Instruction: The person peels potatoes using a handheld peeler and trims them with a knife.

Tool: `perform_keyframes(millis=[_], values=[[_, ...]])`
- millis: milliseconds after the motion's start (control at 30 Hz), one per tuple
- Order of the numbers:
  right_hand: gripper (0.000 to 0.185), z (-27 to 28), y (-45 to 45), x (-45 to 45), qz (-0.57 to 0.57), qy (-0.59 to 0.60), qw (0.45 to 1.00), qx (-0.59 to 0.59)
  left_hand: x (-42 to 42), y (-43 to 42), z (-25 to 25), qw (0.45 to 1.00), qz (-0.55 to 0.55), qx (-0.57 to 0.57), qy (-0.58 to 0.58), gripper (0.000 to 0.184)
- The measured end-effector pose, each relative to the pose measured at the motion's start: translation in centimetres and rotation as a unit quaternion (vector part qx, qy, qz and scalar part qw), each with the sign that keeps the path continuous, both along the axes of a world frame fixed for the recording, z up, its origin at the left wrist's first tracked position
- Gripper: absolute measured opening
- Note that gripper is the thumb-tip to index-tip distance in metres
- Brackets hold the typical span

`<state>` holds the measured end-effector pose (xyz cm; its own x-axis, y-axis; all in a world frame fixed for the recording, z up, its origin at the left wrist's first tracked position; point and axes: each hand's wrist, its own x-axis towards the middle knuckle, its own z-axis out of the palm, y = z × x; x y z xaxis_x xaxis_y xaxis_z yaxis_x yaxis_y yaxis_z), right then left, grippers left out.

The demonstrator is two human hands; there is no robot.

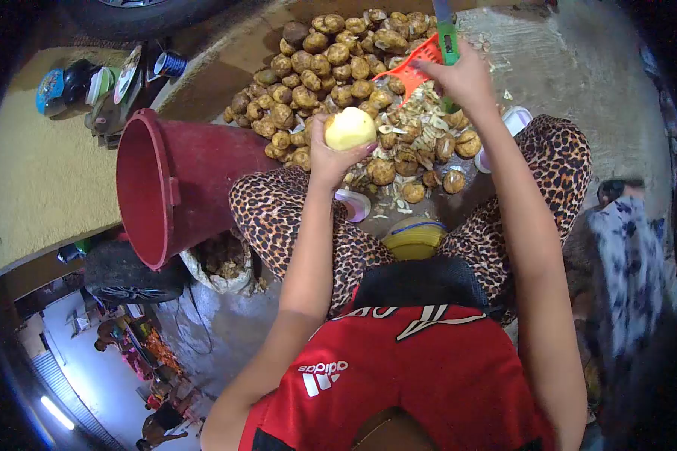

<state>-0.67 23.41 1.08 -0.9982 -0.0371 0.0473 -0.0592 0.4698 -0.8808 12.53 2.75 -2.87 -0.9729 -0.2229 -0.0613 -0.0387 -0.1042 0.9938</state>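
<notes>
My left hand [331,156] is closed around a peeled, pale yellow, potato-like vegetable [351,129], with a brownish patch on its left side. In my right hand [465,79] is a knife with a green handle [448,45], its blade pointing away from me. The same hand's thumb lies on an orange plastic piece with holes [421,66], whose exact kind I cannot make out. Beneath and beyond both hands spreads a heap of brown, unpeeled round vegetables [316,71]. Pale peelings [421,120] lie scattered over its near right part.
A large dark red bucket [210,161] lies tipped to the left, its mouth facing left. Behind it stands a white sack [229,263] with brown contents. A yellow container [417,239] sits between my legs. Several people [154,361] are far off at lower left.
</notes>
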Motion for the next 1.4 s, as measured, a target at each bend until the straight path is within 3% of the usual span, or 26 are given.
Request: perform_keyframes(millis=[100, 133, 233, 367, 533, 633, 733, 833, 1000, 1100, 1200, 1400], values=[[0.039, 0.9, -0.7, 1.6, 0.094, -0.102, 0.971, -0.196, 0.0, 0.4, -0.1, 0.996, -0.021, 0.076, -0.032, 0.063], [0.038, 0.6, -1.0, 1.6, 0.127, -0.134, 0.963, -0.197, 0.0, 0.4, -0.1, 0.994, -0.032, 0.100, -0.030, 0.064], [0.037, 0.9, -1.6, 2.2, 0.174, -0.071, 0.974, -0.128, 0.2, 0.1, -0.4, 0.992, -0.051, 0.113, -0.015, 0.066], [0.034, -0.5, 0.5, -1.3, 0.042, 0.049, 0.997, -0.042, 0.6, 0.0, -0.4, 0.988, -0.073, 0.137, -0.022, 0.068], [0.036, 2.2, -1.0, 1.4, 0.109, -0.080, 0.982, -0.130, 0.4, 0.2, 0.5, 0.987, -0.083, 0.129, -0.052, 0.069], [0.037, 0.6, -1.0, 1.3, 0.107, 0.033, 0.989, -0.100, 0.2, 0.1, 0.4, 0.985, -0.080, -0.151, -0.004, 0.070], [0.037, 0.0, 0.4, 0.3, 0.074, -0.014, 0.996, -0.042, 0.2, 0.2, 0.6, 0.981, -0.092, -0.169, 0.033, 0.070], [0.036, 0.9, 0.4, 0.7, 0.083, -0.083, 0.992, -0.039, 0.2, -0.3, 1.3, 0.987, -0.105, -0.124, 0.005, 0.071], [0.038, 1.7, 0.6, 1.1, 0.147, -0.101, 0.984, -0.004, 0.2, -0.7, 1.1, 0.993, -0.052, 0.107, 0.002, 0.061], [0.040, 3.0, 0.2, 1.9, 0.220, -0.188, 0.957, -0.037, 0.2, -0.5, 1.1, 0.959, -0.023, 0.282, -0.014, 0.043], [0.040, 3.1, 0.0, 2.2, 0.226, -0.172, 0.958, -0.024, -0.1, 0.5, 1.2, 0.880, 0.057, 0.463, -0.086, 0.045], [0.036, 2.7, -0.7, 1.9, 0.156, -0.106, 0.982, -0.033, -0.8, -0.4, -0.6, 0.850, 0.022, 0.482, -0.210, 0.050]])
